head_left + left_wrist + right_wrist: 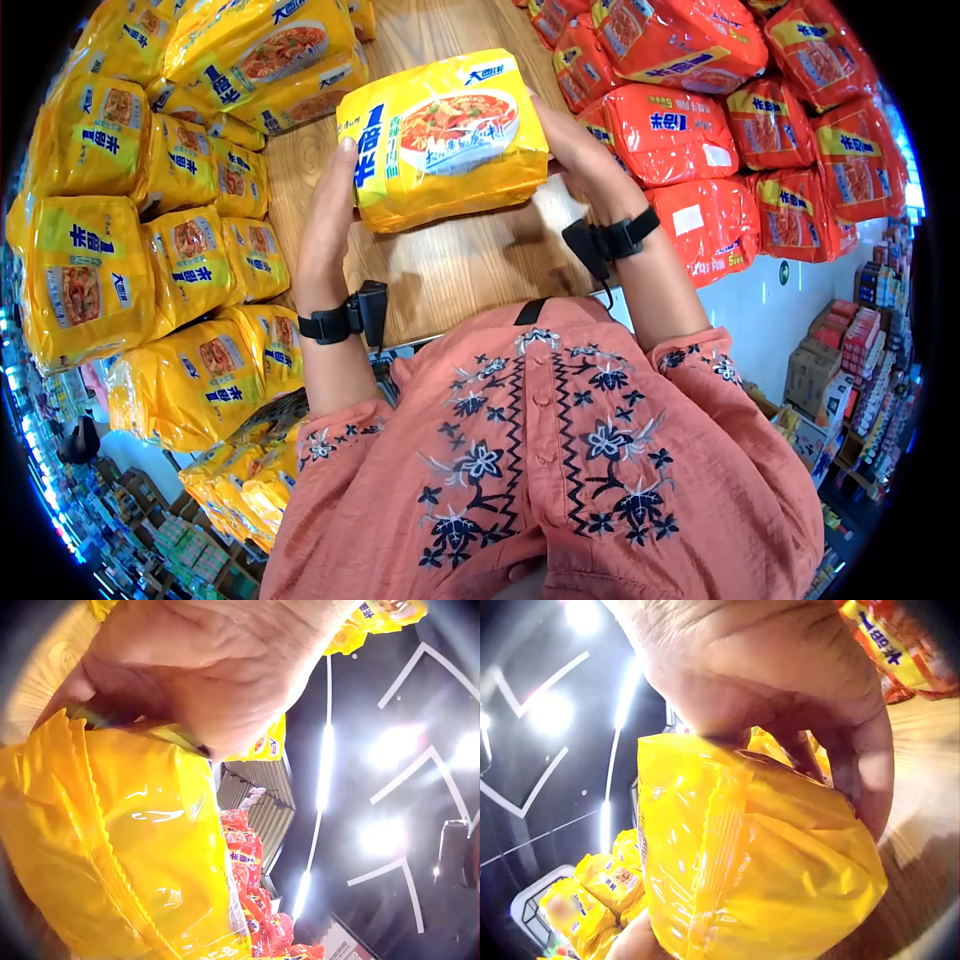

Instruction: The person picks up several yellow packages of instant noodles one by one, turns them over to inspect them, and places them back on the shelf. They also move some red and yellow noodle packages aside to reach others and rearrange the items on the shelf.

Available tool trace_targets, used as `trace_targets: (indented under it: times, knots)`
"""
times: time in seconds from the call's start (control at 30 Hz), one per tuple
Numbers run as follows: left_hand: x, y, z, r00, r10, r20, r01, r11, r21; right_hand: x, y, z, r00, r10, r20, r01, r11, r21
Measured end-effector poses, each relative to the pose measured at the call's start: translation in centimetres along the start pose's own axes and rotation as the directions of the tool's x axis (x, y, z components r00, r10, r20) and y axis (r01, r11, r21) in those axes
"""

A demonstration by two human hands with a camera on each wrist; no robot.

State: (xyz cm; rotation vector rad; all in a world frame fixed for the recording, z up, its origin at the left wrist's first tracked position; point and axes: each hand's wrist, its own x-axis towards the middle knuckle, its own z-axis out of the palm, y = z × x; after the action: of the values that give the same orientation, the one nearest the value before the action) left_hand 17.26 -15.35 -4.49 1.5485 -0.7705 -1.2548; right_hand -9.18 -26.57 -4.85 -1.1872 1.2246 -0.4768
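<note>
A yellow multipack of instant noodles (445, 140), printed with a bowl of noodles, is held above the wooden table between both hands. At its left end my left hand (328, 205) grips the wrapper, with the thumb along the printed face. My right hand (580, 150) holds the opposite end, its fingers partly hidden behind the pack. In the left wrist view, the left hand (202, 667) curls over the top of the noodle pack (150, 832). From the right wrist, the right hand's fingers (866, 765) wrap round the back edge of the crimped pack (757, 855).
Stacked yellow noodle packs (90, 270) line the table's left side. Red noodle packs (665, 135) are piled on the right. Between them shows the wooden tabletop (440, 270). Shelves of boxed goods (850, 370) stand farther off at the lower right.
</note>
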Motion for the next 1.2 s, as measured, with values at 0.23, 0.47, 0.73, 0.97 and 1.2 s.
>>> trace_targets:
  times: [0.23,0.47,0.73,0.97,1.2]
  knots:
    - [1.9,-4.0,0.5,0.994,0.064,0.084,0.005,0.762,-0.648,-4.3,-5.6,0.9,0.868,-0.495,0.043,0.474,0.801,-0.365]
    - [-0.5,-2.8,2.9,0.973,0.087,0.216,0.136,0.539,-0.831,-9.7,-9.2,4.7,0.523,-0.829,0.197,0.824,0.433,-0.366]
    - [-0.7,-4.1,2.4,0.982,0.078,0.172,0.096,0.576,-0.812,-5.3,-5.5,3.8,0.818,-0.575,0.036,0.574,0.818,0.019]
    - [0.5,-4.6,3.1,0.984,0.064,0.163,0.085,0.638,-0.765,-5.3,-4.2,3.7,0.927,-0.303,0.223,0.27,0.949,0.163]
    - [2.6,-4.8,3.9,0.983,0.053,0.177,0.086,0.72,-0.688,-3.5,-1.0,4.6,0.884,-0.463,0.069,0.408,0.835,0.369]
